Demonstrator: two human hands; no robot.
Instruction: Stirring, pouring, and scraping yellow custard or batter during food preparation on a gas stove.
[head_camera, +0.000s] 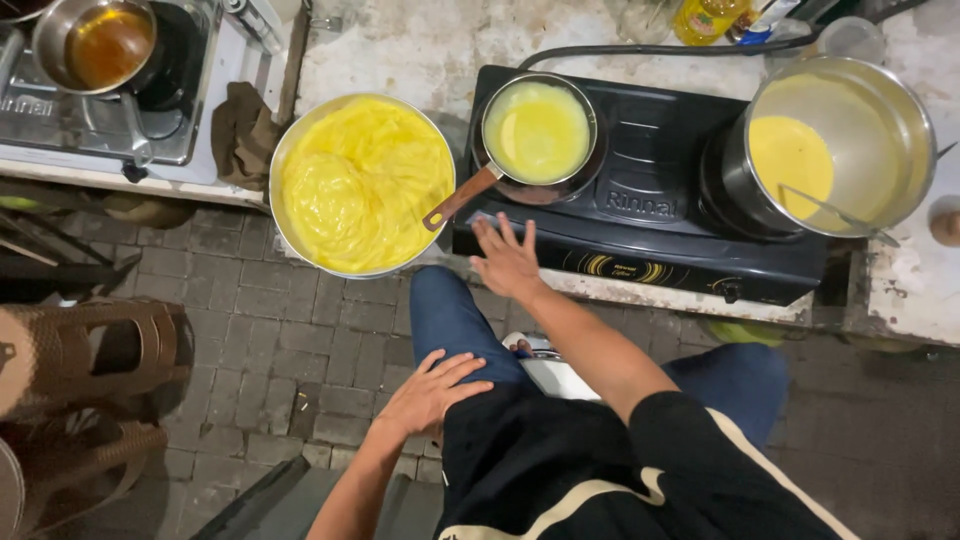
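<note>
Overhead view, with the black two-burner gas stove as landmark. The right hand lies open at the stove's front left corner, fingers spread, fingertips on its top edge, gripping nothing. Just above that hand, on the stove's left burner, sits a small round metal pan with a brown handle, filled with thin pale-yellow batter; the handle slants down toward the hand without touching it. The left hand rests open and flat on the blue-jeaned thigh below the stove, holding nothing. Left of the stove, touching its side, stands a wide round metal basin heaped with folded yellow sheets. On the right burner stands a tall steel pot of yellow liquid with a ladle leaning inside.
</note>
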